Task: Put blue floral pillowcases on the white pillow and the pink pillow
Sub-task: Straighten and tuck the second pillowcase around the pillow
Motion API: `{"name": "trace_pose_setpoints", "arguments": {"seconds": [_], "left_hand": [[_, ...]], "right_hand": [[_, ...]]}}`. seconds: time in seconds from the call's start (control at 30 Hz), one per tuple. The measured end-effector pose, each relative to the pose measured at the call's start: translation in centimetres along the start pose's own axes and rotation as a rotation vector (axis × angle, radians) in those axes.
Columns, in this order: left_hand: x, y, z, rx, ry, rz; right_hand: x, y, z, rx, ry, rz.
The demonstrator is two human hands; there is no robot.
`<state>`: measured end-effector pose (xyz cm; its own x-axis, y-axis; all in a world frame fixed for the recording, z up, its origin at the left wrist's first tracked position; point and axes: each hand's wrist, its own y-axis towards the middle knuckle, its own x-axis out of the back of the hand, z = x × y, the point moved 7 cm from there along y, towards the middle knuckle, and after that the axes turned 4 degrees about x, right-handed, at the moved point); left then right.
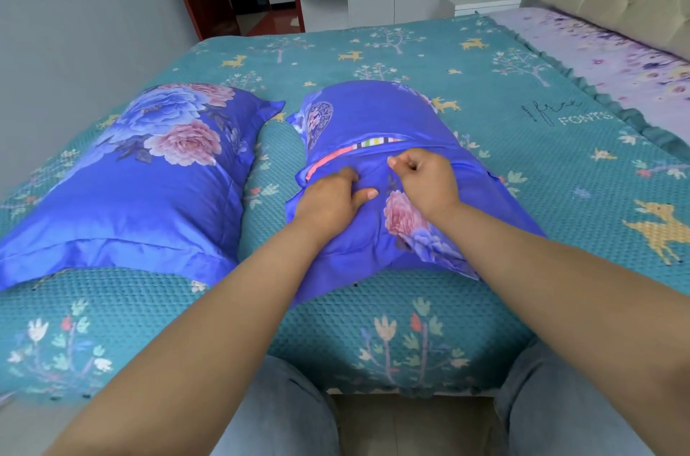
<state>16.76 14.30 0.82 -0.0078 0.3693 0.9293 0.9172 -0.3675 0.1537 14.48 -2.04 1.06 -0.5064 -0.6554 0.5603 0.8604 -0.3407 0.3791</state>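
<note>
Teal bed (504, 156), grey walls, wardrobe behind. Two cased pillows: one (149, 171) left, one (373, 141) centre, striped gap showing. Left hand (332, 199) presses it; right hand (425, 175) pinches its fabric.

Head view; forward, down; close
</note>
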Motion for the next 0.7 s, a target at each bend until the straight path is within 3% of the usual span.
{"name": "trace_pose_setpoints", "arguments": {"seconds": [0.1,0.2,0.27,0.37,0.43,0.53,0.7], "left_hand": [[-0.4,0.0,1.7,0.058,0.004,-0.039],[0.0,0.1,4.9,0.193,-0.153,-0.168],[-0.1,0.3,6.7,0.300,-0.261,-0.220],[-1.1,0.6,7.5,0.393,-0.349,-0.204],[-1.5,0.6,7.0,0.367,-0.341,-0.208],[-1.3,-0.4,5.9,0.263,-0.269,-0.237],[-0.9,-2.8,4.1,0.133,-0.139,-0.299]], "right_hand": [[-1.0,-1.6,1.4,0.110,-0.149,0.106],[-0.4,-3.1,1.5,0.228,-0.154,0.254],[1.7,-3.2,0.9,0.295,-0.238,0.232],[6.2,-2.2,-1.9,0.186,-0.359,0.153],[7.7,-1.7,-3.6,0.138,-0.414,0.201],[7.3,-2.3,-4.1,0.216,-0.513,0.291],[6.8,-1.7,-4.5,0.192,-0.461,0.292]]}}
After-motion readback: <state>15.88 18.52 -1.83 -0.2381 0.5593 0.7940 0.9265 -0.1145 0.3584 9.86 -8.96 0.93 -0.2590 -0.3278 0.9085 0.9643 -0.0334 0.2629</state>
